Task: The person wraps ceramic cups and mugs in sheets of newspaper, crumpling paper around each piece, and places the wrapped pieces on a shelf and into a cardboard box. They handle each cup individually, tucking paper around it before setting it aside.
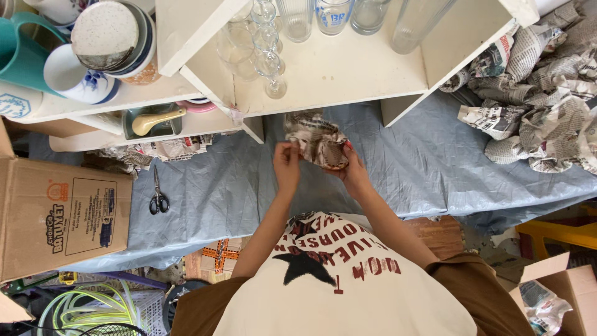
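Observation:
Both hands hold a bundle wrapped in crumpled newspaper [318,142] over a grey-blue plastic sheet [410,168]. My left hand [286,163] pinches the paper's left edge with fingers closed. Under the bundle's right side, my right hand [352,171] cups it. What the paper covers is hidden. Just beyond stands a white shelf unit [348,74] with several clear glasses [296,17] and stemmed glasses [268,56].
Crumpled newspaper wads [541,106] pile at the right. Black scissors [158,200] lie on the sheet at the left, near a cardboard box [59,218]. Mugs and bowls [106,37] fill the left shelf, with a spoon in a tray [152,121]. Another box [559,292] sits lower right.

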`<state>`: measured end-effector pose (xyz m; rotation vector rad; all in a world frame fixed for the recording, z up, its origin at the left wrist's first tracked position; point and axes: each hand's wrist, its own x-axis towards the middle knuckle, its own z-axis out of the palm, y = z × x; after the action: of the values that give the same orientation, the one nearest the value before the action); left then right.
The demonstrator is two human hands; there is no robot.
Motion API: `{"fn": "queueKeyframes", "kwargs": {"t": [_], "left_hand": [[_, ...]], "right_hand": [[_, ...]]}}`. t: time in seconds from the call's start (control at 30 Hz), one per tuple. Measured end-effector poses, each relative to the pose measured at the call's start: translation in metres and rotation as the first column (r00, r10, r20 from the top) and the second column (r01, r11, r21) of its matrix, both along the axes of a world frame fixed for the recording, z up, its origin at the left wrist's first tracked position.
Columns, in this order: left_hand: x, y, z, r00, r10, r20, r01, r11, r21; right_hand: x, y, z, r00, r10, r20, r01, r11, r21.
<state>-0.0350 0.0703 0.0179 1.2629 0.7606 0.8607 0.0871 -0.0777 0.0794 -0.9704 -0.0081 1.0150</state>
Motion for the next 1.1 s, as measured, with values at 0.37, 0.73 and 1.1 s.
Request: {"fn": "queueKeyframes", "kwargs": {"t": [0.37,0.73,1.1], "left_hand": [[0.002,-0.030,-0.002,0.917,-0.229,0.327,0.375,0.771,-0.514],[-0.002,-0.045,0.043,0.923,-0.188,0.337,0.359,0.736,-0.573],[-0.007,-0.036,-0.018,0.887,-0.136,0.441,0.441,0.530,-0.724]], "right_hand": [[-0.018,0.009,-0.004,0.946,-0.098,0.309,0.134,0.986,-0.096],[-0.020,0.006,0.049,0.211,0.199,0.957,0.353,0.897,-0.264],[-0.011,0.002,-0.013,0.781,-0.077,0.620,0.153,0.986,-0.071]]}}
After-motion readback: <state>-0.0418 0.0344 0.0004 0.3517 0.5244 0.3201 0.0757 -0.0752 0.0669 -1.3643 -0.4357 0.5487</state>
